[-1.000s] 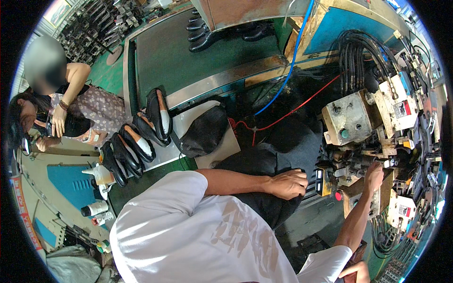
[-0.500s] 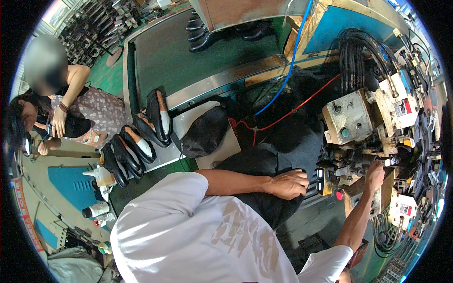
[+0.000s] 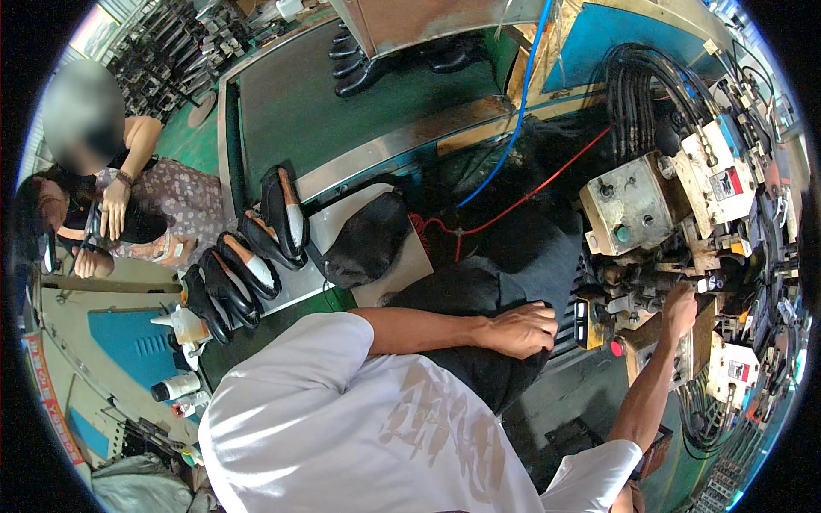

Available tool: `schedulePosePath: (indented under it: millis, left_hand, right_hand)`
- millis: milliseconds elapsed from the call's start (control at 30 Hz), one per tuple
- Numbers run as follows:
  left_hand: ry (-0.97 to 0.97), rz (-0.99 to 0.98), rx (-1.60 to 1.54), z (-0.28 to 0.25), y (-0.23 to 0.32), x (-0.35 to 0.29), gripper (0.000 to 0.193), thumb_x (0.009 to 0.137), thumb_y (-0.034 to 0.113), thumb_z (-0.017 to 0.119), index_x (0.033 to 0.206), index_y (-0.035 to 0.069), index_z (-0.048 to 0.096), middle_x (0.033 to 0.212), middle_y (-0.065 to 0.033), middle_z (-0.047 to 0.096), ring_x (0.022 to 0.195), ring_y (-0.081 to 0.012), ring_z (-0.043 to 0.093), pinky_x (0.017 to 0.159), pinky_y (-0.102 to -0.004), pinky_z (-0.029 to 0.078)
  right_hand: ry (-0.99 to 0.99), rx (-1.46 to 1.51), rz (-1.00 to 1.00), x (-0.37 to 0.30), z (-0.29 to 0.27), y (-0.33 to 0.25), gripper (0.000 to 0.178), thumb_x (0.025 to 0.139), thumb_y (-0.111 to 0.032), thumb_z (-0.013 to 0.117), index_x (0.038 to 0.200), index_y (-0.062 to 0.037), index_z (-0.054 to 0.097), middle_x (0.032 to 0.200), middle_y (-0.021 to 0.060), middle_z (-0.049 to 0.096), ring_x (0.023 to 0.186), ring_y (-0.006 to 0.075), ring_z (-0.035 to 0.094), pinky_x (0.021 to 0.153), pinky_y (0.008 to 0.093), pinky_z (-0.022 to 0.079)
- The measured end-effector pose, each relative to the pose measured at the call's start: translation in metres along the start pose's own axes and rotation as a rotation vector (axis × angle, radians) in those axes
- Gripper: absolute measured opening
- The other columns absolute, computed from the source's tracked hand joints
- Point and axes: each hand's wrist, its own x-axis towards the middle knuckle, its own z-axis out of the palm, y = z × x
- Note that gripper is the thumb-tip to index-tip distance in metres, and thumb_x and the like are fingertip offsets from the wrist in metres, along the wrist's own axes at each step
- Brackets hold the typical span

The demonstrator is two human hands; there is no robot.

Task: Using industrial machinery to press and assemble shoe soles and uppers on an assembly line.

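Note:
My left hand (image 3: 522, 330) lies loosely closed on the dark trousers (image 3: 505, 295) over my thigh, and nothing shows in its fingers. Out to the right, my right hand (image 3: 682, 309) reaches into a machine (image 3: 637, 209) with a pale, stained metal box. Its fingers are closed at a dark metal part with a shiny tip (image 3: 708, 284); what exactly they grip is hidden. A red button (image 3: 617, 348) and a yellow-and-black switch box (image 3: 588, 323) sit close by on the machine, left of that forearm.
Black shoes (image 3: 284, 218) stand in a row on a white board, beside a black cloth-like piece (image 3: 366, 239). A green conveyor belt (image 3: 376, 111) runs behind. Blue hose (image 3: 520, 107) and red hose (image 3: 539, 195) hang ahead. Another person (image 3: 128, 188) works at the far left.
The view has shifted slightly. Both my hands keep their places, left on the thigh and right at the machine. The other person's hands have moved a little.

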Motion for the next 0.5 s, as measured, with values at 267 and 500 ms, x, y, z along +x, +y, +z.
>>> schedulePosePath:
  millis: [267,500]
  left_hand:
    - [-0.023,0.018,-0.012,0.000,0.004,0.004,0.010,0.088,0.014,0.070,0.096,0.018,0.074,0.098,-0.0008,0.061,0.101,-0.0242,0.059,0.089,-0.0432,0.045]
    - [0.017,0.022,-0.009,0.000,0.008,0.008,0.013,0.084,0.011,0.070,0.091,0.017,0.080,0.094,0.0004,0.061,0.098,-0.0215,0.059,0.091,-0.0417,0.044]
  right_hand:
    - [0.033,-0.014,0.008,-0.005,-0.007,0.008,0.071,0.110,-0.057,0.036,0.115,0.0008,0.077,0.114,0.0343,0.076,0.109,0.0549,0.072,0.094,0.0636,0.056]
    - [0.054,-0.039,-0.004,-0.003,-0.003,0.021,0.065,0.111,-0.054,0.039,0.116,-0.0011,0.076,0.111,0.0336,0.076,0.106,0.0552,0.073,0.092,0.0641,0.057]
